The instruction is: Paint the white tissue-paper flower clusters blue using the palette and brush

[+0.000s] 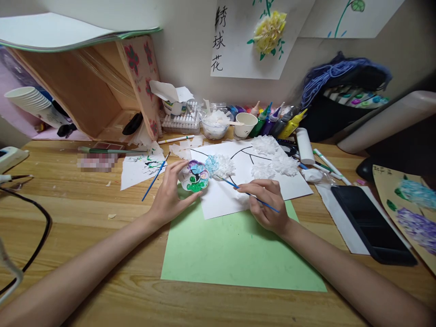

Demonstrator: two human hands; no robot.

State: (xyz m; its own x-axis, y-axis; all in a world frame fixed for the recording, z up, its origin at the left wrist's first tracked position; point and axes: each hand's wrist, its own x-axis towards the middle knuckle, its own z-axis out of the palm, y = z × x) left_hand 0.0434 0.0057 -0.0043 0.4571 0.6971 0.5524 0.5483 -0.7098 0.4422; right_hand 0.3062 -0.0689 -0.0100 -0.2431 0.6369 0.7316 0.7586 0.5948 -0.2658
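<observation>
Across the tabletop [102, 254], pale wood, smooth with a soft sheen and visible grain. In the green sheet [238, 254], flat, matt paper; in the white drawing sheet [218, 200], smooth, matt paper too, under rough, crumpled, tissue-like paper in the white blossoms [226, 166]. For the palette [185, 181], white, apparently plastic, with wet-looking, glossy paint in the wells. Along the blue handle of the paintbrush [259, 200], a smooth finish. On the phone [371, 222], a dark, glossy, glass-like face. In the paint bottles [289, 127], smooth plastic; in the bowl [214, 131], clear, shiny plastic. Around the stacked cups [34, 102], smooth, matt, paper-like walls. In the blue cords [330, 75], stringy, matt fibre.
</observation>
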